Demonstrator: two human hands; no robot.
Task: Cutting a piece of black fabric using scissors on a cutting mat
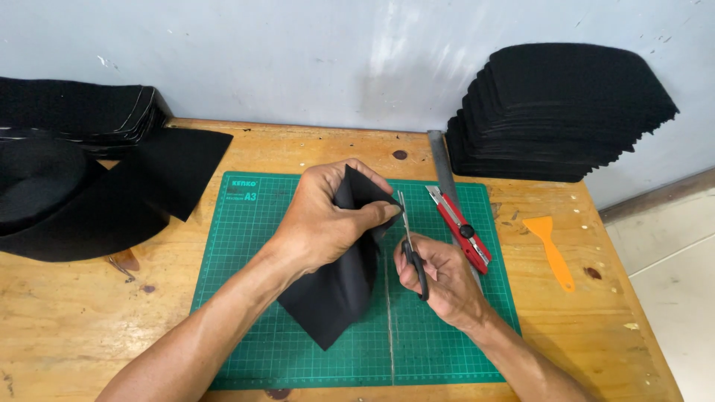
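L grip [328,219] pinched shut on folded black felt piece [339,286]; R grip [439,279] closed round small scissors [410,242], blades at felt edge, over green cutting mat [253,298], bench centre.

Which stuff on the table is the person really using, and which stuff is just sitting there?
In use:
- black fabric piece, folded in the left hand
- scissors in the right hand
- green cutting mat underneath

Just lying about:
- red utility knife
- metal ruler
- orange scraper
- stack of black pieces
- black fabric pile on the left
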